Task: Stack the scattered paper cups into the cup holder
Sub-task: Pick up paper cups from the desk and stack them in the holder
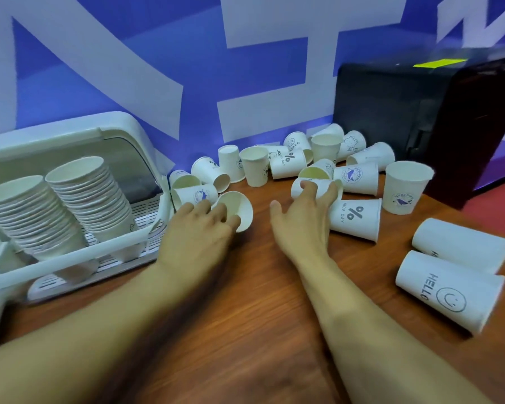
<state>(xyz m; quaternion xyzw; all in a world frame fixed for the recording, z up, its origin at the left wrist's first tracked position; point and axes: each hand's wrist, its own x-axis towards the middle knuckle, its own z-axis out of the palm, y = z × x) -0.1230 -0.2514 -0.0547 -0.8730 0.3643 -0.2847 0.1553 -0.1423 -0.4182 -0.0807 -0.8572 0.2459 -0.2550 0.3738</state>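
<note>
The cup holder (70, 266) sits at the left edge of the tabletop (245, 301), and two tall stacks of cups (91, 196) lean inside it. The left hand (199, 225) is just beside the holder, with its fingers bent round a tipped cup (239, 207) whose open mouth faces up (the thumb is hidden). The right hand (301, 220) is spread wide near the middle, thumb out to the side, and its fingertips touch a lying cup (318, 188) without closing on it. Many loose cups (359, 177) are heaped along the back edge, some standing and some on their sides. Two more lie near the right edge, one of them a smiley cup (449, 290). A black box (405, 118) stands at the back right corner.
</note>
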